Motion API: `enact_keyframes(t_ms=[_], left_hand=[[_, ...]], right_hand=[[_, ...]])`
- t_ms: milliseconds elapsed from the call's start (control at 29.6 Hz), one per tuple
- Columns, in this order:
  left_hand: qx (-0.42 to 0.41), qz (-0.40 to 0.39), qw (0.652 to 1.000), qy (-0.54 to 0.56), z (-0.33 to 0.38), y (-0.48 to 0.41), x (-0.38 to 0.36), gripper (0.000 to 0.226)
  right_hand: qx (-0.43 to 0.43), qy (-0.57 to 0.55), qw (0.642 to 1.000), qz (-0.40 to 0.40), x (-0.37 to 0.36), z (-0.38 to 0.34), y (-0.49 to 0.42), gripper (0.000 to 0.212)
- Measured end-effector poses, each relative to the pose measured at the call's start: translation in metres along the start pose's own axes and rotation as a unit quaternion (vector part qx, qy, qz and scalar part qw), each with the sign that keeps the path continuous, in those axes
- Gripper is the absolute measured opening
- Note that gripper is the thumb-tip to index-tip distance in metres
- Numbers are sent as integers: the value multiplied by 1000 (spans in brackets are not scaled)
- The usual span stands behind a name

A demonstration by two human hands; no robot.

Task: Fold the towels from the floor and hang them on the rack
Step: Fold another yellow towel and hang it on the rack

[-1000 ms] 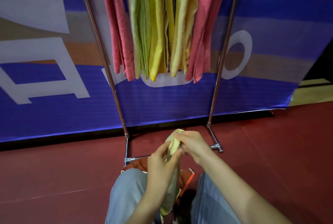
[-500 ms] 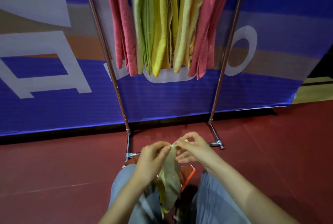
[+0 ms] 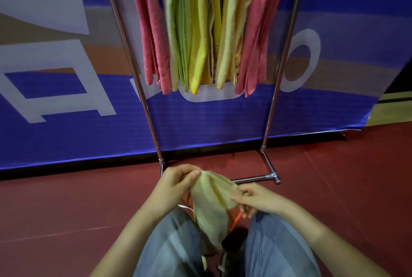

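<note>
the left hand (image 3: 176, 184) and right hand (image 3: 256, 198) pinched the upper edge of the pale yellow towel (image 3: 211, 210), its length hanging down between them.

The chrome rack (image 3: 254, 179) stands on the dark red floor (image 3: 334, 187).

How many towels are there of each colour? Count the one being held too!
Pink towels: 2
Green towels: 1
Yellow towels: 3, two hanging and the held towel
Total: 6
</note>
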State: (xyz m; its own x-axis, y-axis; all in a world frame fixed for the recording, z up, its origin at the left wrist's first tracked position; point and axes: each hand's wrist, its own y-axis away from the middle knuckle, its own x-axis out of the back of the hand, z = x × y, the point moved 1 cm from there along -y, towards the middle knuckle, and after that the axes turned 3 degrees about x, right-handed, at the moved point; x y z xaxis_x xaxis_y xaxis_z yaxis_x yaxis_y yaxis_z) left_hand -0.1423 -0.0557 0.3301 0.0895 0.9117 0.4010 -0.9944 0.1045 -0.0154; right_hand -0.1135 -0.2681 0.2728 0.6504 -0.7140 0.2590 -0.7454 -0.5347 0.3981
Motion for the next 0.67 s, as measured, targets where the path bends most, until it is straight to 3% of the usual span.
enact_keyframes(t_ms=[135,270,439,540,607,675], left_hand=[[-55,-32,969,-237,2,-8,19,21],[-96,0,934,-345,20,-24,38,29],[-194,55,887,-415,62,-39,69,49],[-233,65,863,-443,78,-40,79,56],[-225,83,872,-426,85,-40,81,45],[-194,99,907,-360,89,-43,81,28]], right_hand=[[85,66,983,146,29,-4,1,27],[183,145,949,213,61,-40,-3,19],[229,232,916,235,94,-108,21,21],[276,204,905,252,96,-127,32,16],[316,156,889,292,95,-132,35,20],[334,117,877,325,94,-134,34,19]])
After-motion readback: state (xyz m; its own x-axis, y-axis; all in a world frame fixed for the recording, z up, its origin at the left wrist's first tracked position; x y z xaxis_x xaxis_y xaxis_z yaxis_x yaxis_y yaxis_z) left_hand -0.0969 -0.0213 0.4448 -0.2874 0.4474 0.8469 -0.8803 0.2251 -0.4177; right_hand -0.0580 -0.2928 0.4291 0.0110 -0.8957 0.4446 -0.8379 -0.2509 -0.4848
